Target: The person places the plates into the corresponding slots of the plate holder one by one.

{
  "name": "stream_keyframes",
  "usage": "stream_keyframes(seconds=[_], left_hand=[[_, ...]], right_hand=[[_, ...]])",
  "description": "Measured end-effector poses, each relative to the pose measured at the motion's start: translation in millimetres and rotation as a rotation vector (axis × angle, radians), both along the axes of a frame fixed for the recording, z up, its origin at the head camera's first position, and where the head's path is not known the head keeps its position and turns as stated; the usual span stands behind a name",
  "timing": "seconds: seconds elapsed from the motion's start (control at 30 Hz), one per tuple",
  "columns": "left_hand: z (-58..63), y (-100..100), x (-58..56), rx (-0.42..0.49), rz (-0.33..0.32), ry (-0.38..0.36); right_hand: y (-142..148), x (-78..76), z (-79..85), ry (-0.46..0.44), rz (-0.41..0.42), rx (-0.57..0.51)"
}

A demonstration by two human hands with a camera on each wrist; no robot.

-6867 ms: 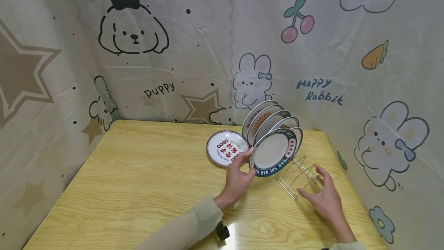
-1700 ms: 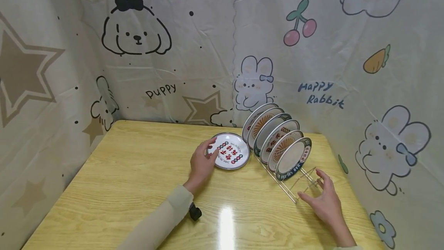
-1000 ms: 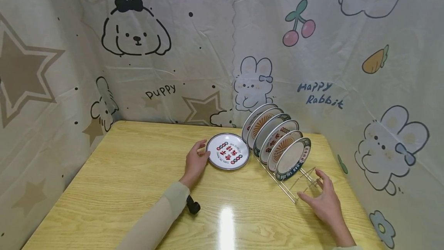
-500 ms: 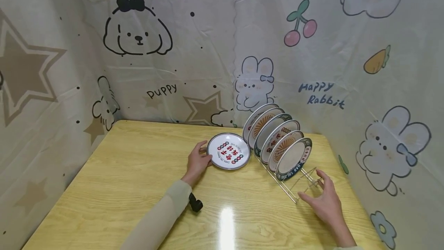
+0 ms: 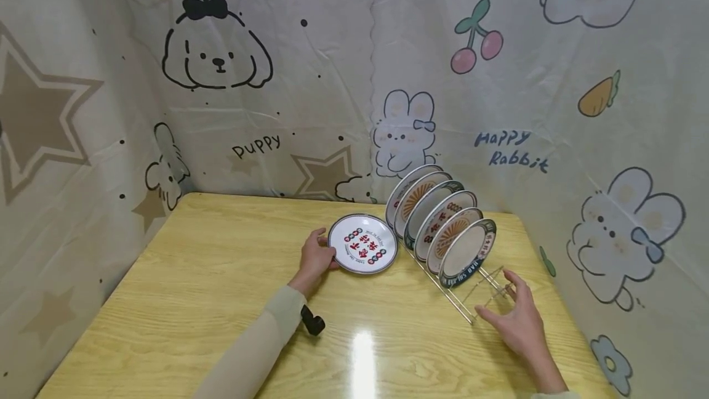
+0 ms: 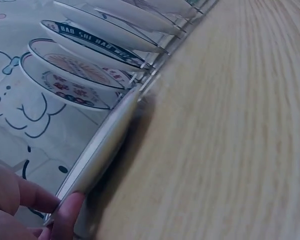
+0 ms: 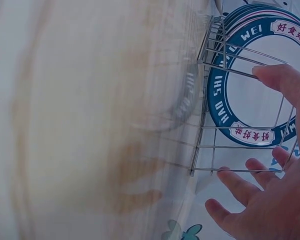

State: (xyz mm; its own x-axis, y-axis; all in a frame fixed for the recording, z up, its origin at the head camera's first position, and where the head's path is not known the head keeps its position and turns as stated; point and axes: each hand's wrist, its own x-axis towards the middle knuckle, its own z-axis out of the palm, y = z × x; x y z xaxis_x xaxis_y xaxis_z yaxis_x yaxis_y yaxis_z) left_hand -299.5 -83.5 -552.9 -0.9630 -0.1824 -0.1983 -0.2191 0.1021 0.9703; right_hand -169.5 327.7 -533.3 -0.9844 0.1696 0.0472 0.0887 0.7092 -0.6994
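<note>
A white plate [image 5: 362,244] with red characters lies left of the wire plate rack [image 5: 457,308]. My left hand [image 5: 316,259] pinches its left rim. In the left wrist view, fingers [image 6: 67,212] lie on both faces of the plate [image 6: 101,145], whose near edge is tilted up off the table. Several plates [image 5: 464,254] stand in a row in the rack; the front one has a dark blue-green rim. My right hand [image 5: 520,322] holds the rack's near end, thumb on one side and fingers on the other, as the right wrist view shows.
The wooden table [image 5: 221,300] extends left and forward of the plate. Behind and at both sides hangs a printed cloth [image 5: 321,79], close behind the rack's far plates. A black strap piece [image 5: 312,321] sits at the left cuff.
A blue-rimmed plate was set in the rack's front by my left hand, which then moved left to the flat plate and took its rim. My right hand stayed on the rack.
</note>
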Motion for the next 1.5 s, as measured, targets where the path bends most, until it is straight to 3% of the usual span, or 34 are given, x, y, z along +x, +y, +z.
stream_keyframes(seconds=[0.17,0.33,0.7,0.97,1.5], left_hand=[[7.8,-4.7,-1.4,0.065,-0.031,-0.019],[7.0,-11.4,0.0,0.108,-0.051,-0.022],[5.9,-29.2,16.5,0.102,-0.144,-0.012],[13.2,-37.9,32.1,0.073,-0.17,0.098],[26.1,-37.9,65.8,0.174,-0.199,0.244]], right_hand=[[-0.8,-0.5,-1.5,0.002,-0.003,0.009],[0.2,-0.3,-1.1,0.01,-0.002,0.012],[1.3,-0.7,-1.8,0.006,0.002,0.026],[1.1,-0.3,0.5,0.008,0.0,0.035],[2.0,0.1,-2.7,0.024,0.004,0.033]])
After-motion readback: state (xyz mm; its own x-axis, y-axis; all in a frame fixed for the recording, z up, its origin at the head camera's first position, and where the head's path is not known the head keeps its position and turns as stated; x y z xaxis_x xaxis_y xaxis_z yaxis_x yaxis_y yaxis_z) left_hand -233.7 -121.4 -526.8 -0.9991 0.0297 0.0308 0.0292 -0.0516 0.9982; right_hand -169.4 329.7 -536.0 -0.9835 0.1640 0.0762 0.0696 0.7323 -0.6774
